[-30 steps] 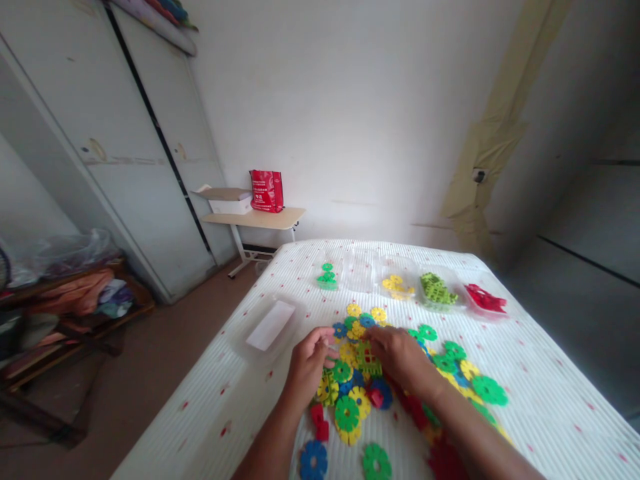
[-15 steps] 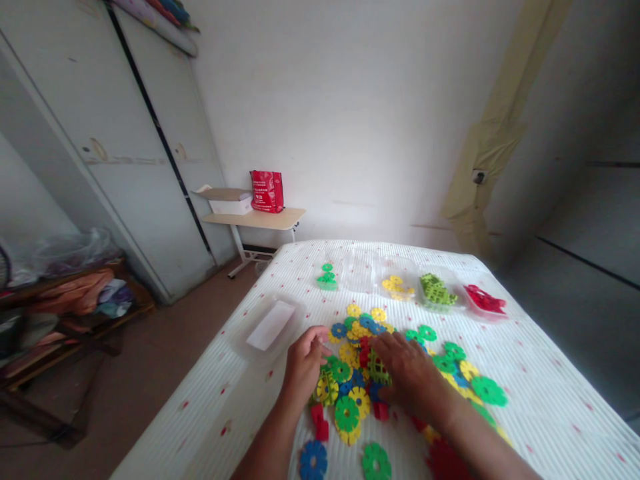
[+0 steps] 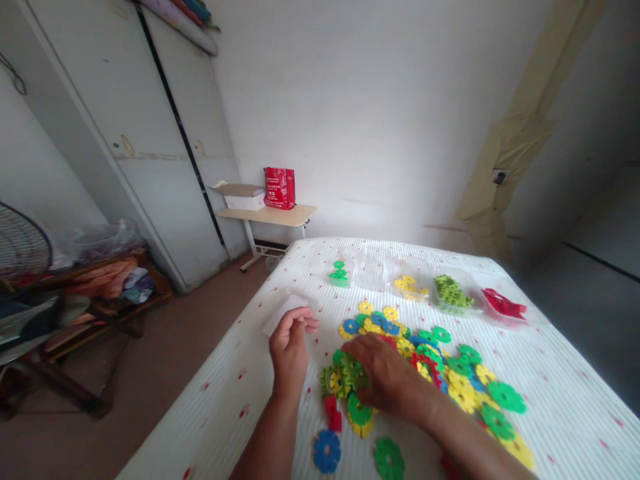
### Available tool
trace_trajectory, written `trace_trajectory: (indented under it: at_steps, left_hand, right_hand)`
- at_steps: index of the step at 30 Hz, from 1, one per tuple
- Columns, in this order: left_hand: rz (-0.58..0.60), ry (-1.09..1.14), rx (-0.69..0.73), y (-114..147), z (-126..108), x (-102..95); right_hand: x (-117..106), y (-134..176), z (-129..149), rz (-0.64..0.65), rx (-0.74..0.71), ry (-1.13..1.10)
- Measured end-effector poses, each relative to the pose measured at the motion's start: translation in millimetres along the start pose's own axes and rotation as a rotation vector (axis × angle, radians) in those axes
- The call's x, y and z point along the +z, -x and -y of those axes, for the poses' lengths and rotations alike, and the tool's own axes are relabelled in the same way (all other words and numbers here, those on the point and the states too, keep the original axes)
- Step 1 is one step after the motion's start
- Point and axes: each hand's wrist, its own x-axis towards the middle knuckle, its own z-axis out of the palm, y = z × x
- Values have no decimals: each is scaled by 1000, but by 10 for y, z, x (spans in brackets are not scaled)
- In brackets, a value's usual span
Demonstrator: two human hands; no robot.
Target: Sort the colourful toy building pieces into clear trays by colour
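Note:
My right hand [image 3: 383, 373] is closed over the near left part of a pile of plastic pieces. Its fingers and thumb are around a lime-green lattice piece [image 3: 357, 375], partly hidden under the hand. Further lime-green pieces and a yellow notched disc [image 3: 335, 382] lie against it. To the left, my left hand [image 3: 290, 337] hovers above the cloth, its fingers loosely curved and apart, nothing visible in them. Below lie a red piece [image 3: 333, 413], a blue notched disc [image 3: 327, 451] and a green notched disc [image 3: 389, 459].
Along the back stand clear tubs of green discs [image 3: 339, 273], yellow pieces [image 3: 410, 287], lime-green pieces [image 3: 451, 291] and red pieces [image 3: 504, 303]. A clear lid with white paper [image 3: 275, 317] lies behind my left hand. Mixed discs [image 3: 463, 393] spread to the right.
My left hand has drawn back left, away from the pile. My right hand has shifted left with the lime-green piece, uncovering red pieces and discs. The view has turned slightly left.

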Motion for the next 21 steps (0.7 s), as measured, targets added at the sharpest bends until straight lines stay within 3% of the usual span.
trace_trajectory:
  at_steps: [7, 10, 16, 21]
  left_hand:
    - [-58, 28, 3, -54, 28, -58]
    - [-48, 25, 3, -43, 36, -49]
    - [-31, -1, -5, -26, 31, -31]
    - [25, -41, -20, 28, 10, 16]
  right_hand:
    - [136, -338, 217, 167, -185, 223]
    - [216, -373, 234, 179, -186, 291]
    - [87, -197, 102, 64, -67, 166]
    - [-146, 210, -337, -117, 102, 81]
